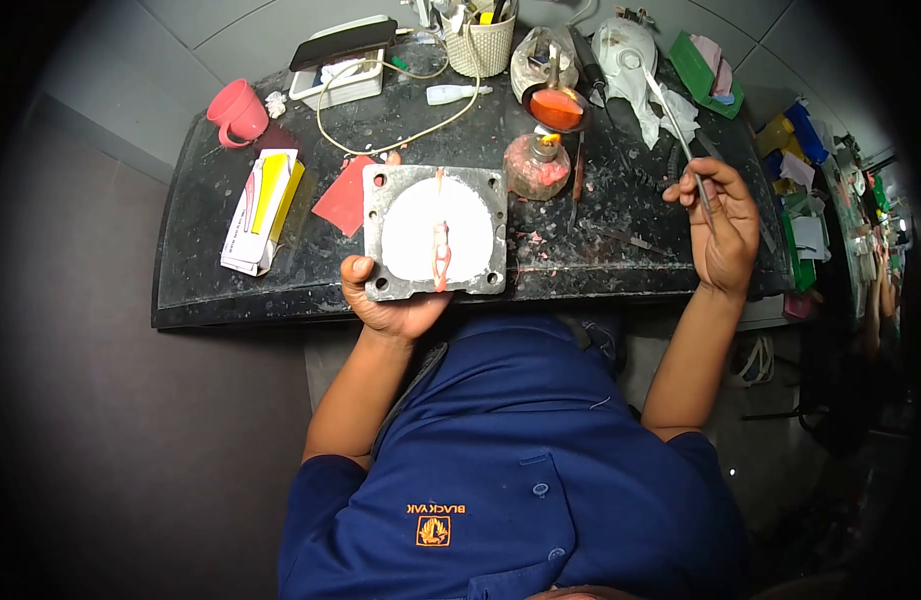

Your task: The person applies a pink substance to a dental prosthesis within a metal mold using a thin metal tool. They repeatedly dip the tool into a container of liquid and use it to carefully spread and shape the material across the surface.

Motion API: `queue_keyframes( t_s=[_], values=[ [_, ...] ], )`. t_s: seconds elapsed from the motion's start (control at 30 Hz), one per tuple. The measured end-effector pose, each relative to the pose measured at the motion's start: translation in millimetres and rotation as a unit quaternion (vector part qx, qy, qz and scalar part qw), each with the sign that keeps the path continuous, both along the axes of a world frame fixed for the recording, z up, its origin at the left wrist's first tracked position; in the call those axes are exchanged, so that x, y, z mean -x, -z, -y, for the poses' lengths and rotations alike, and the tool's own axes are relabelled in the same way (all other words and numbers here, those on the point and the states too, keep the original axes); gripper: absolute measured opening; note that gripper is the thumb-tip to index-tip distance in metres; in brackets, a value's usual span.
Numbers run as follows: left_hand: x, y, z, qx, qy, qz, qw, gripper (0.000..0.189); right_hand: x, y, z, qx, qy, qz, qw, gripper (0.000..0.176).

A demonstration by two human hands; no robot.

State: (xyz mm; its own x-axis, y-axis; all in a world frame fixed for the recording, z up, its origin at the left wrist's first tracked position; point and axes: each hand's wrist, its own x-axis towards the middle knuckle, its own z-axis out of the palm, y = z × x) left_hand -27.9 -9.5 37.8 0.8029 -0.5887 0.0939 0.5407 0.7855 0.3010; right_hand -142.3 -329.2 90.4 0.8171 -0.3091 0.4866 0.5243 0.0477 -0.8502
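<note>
My left hand [386, 305] grips the lower left of a square grey metal frame [372, 225] with holes at its corners. White plaster [409, 232] fills the frame, and a pink wax-like piece [442, 255] runs down its middle. Off to the right, my right hand [723, 225] pinches a thin metal tool [689, 150] with a flat, pale upper end, held clear of the frame. Between the hands and farther back stands a burner [537, 170] with a small flame, and a pan of orange-red wax [558, 108] sits just above it.
A red wax sheet [343, 196] and a yellow-white box [271, 215] lie left of the frame. Behind are a pink cup [239, 112], a white basket [341, 92], a looping cable [323, 120], a holder [480, 50] and a green tray [703, 75]. Knives lie on the black table [581, 283].
</note>
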Motion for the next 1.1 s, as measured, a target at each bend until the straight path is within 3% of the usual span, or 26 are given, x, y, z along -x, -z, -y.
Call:
queue_keyframes(
  t_s=[0.1,0.17,0.27,0.33,0.4,0.47,1.1],
  values=[
    [-10,10,-5,-0.007,0.013,0.057,0.998,0.114,-6,-4,-7,0.096,0.085,0.047,0.991,0.024],
    [-21,25,-7,0.150,0.100,0.070,0.981,0.117,-14,0,-4,0.082,0.120,0.070,0.987,0.022],
    [-10,8,-4,0.060,0.034,0.038,0.997,0.115,-28,-1,-11,0.060,0.200,0.103,0.973,0.020],
    [-14,14,-6,0.112,0.066,0.031,0.991,0.115,-34,-7,-20,0.043,0.256,0.133,0.957,0.020],
    [-12,12,-6,0.165,0.100,0.023,0.981,0.114,-38,-3,-18,0.041,0.240,0.134,0.961,0.019],
    [-4,2,-3,0.024,0.019,0.025,0.999,0.114,-41,-2,-23,0.069,0.244,0.092,0.963,0.017],
    [-7,3,-4,-0.003,0.031,0.031,0.999,0.113,-52,8,-41,0.057,0.182,0.051,0.980,0.014]
  ],
)
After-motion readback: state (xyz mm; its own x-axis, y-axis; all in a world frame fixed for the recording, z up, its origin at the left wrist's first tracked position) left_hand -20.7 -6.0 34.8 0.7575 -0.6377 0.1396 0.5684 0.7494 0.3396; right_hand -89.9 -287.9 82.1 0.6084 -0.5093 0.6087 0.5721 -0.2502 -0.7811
